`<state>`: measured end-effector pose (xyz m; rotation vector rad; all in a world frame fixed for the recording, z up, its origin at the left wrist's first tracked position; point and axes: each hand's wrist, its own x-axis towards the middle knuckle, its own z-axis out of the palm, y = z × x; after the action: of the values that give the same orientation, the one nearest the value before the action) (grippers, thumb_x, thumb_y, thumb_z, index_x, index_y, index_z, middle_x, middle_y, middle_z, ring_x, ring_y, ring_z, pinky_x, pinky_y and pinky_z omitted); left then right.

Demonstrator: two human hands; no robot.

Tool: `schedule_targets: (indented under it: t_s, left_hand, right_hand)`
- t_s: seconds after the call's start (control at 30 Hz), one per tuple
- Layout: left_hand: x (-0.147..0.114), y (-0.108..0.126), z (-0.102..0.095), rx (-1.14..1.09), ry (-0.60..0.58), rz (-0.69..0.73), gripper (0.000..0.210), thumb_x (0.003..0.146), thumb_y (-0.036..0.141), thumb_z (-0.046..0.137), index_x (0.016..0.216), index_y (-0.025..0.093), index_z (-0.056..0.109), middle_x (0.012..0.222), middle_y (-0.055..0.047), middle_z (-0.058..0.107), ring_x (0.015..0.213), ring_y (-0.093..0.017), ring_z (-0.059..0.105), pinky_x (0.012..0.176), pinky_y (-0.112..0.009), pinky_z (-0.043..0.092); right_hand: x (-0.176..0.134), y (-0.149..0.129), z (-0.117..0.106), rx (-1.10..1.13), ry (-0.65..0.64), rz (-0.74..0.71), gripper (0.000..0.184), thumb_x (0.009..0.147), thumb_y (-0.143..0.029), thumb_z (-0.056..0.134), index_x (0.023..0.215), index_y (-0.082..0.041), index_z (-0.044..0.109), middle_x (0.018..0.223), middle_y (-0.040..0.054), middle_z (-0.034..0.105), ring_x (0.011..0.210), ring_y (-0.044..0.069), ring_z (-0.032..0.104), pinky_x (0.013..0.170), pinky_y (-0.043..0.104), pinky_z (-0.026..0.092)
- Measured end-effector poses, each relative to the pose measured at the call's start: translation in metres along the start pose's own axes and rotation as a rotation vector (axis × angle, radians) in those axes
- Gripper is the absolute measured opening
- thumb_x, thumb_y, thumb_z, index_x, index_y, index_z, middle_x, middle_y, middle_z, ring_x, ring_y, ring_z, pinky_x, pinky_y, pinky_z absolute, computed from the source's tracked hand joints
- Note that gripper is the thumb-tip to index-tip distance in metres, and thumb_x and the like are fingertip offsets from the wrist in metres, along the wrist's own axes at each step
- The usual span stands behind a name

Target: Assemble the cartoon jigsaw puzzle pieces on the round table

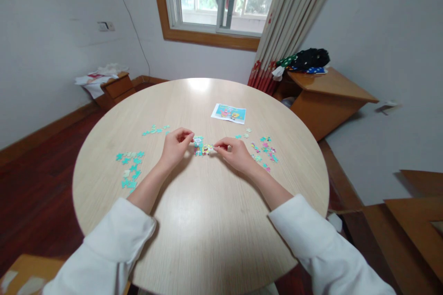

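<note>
A small joined patch of jigsaw puzzle (198,145), teal with white and yellow picture parts, lies near the table's middle between both hands. My left hand (177,144) is at its left edge, thumb and forefinger pinched together at the upper corner. On the other side my right hand (235,152) pinches the end of a yellow puzzle piece (207,149) that touches or nearly touches the patch; whether they interlock I cannot tell. Beyond the hands lies a picture sheet (229,114) with a pink and a yellow cartoon figure on blue.
Loose teal pieces (131,170) are spread on the left of the round table (207,230), with more teal pieces (155,130) farther back. Pink, yellow and teal pieces (266,149) lie right of my right hand. A wooden cabinet (321,97) stands behind the table on the right.
</note>
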<state>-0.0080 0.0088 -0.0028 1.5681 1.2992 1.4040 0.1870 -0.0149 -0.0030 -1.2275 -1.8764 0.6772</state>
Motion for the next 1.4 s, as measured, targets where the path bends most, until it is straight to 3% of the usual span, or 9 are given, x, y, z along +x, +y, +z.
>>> schedule_targets:
  t_s: [0.2, 0.7, 0.87, 1.07, 1.2, 1.4]
  left_hand:
    - [0.003, 0.0, -0.003, 0.032, 0.12, 0.034, 0.007, 0.071, 0.02, 0.059, 0.066, 0.015, 0.061, 0.056, 0.001, 0.06, 0.054, -0.01, 0.057, 0.053, -0.02, 0.045]
    - [0.003, -0.003, -0.003, 0.056, 0.129, 0.078, 0.009, 0.072, 0.022, 0.058, 0.068, 0.015, 0.061, 0.057, 0.001, 0.06, 0.054, -0.01, 0.057, 0.053, -0.02, 0.044]
    - [0.003, -0.005, -0.004, 0.056, 0.127, 0.075, 0.009, 0.072, 0.023, 0.058, 0.068, 0.016, 0.061, 0.059, 0.001, 0.06, 0.055, -0.011, 0.057, 0.054, -0.021, 0.045]
    - [0.002, -0.006, -0.004, 0.057, 0.108, 0.085, 0.009, 0.072, 0.023, 0.058, 0.069, 0.016, 0.061, 0.06, 0.001, 0.061, 0.056, -0.011, 0.057, 0.055, -0.021, 0.045]
    - [0.001, -0.005, -0.004, 0.075, 0.111, 0.091, 0.01, 0.073, 0.024, 0.057, 0.069, 0.015, 0.061, 0.06, 0.0, 0.061, 0.056, -0.011, 0.057, 0.055, -0.021, 0.045]
    - [0.002, -0.006, -0.004, 0.081, 0.121, 0.094, 0.01, 0.073, 0.024, 0.057, 0.07, 0.016, 0.061, 0.061, 0.0, 0.061, 0.056, -0.011, 0.057, 0.055, -0.021, 0.045]
  right_hand:
    - [-0.001, -0.001, 0.0, -0.015, -0.008, -0.011, 0.009, 0.077, -0.015, 0.06, 0.074, -0.015, 0.069, 0.073, 0.0045, 0.068, 0.064, 0.011, 0.055, 0.063, 0.025, 0.041]
    - [-0.002, -0.002, 0.0, -0.054, -0.012, -0.056, 0.01, 0.077, -0.014, 0.06, 0.075, -0.016, 0.069, 0.074, 0.0047, 0.069, 0.065, 0.011, 0.057, 0.064, 0.025, 0.042]
    - [0.004, 0.011, -0.018, -0.171, 0.03, -0.049, 0.012, 0.076, -0.015, 0.059, 0.076, -0.016, 0.07, 0.072, 0.0047, 0.068, 0.065, 0.012, 0.057, 0.064, 0.025, 0.042]
    - [0.014, 0.038, -0.051, -0.336, 0.099, 0.137, 0.013, 0.074, -0.02, 0.059, 0.075, -0.015, 0.071, 0.064, 0.0031, 0.064, 0.06, 0.013, 0.053, 0.06, 0.025, 0.038]
    - [0.014, 0.039, -0.051, -0.321, 0.052, 0.171, 0.016, 0.073, -0.022, 0.059, 0.075, -0.014, 0.072, 0.063, 0.003, 0.064, 0.059, 0.012, 0.052, 0.058, 0.024, 0.037]
    - [0.011, 0.036, -0.043, -0.259, -0.011, 0.112, 0.015, 0.072, -0.019, 0.057, 0.071, -0.015, 0.071, 0.062, 0.0024, 0.064, 0.058, 0.011, 0.052, 0.056, 0.023, 0.037]
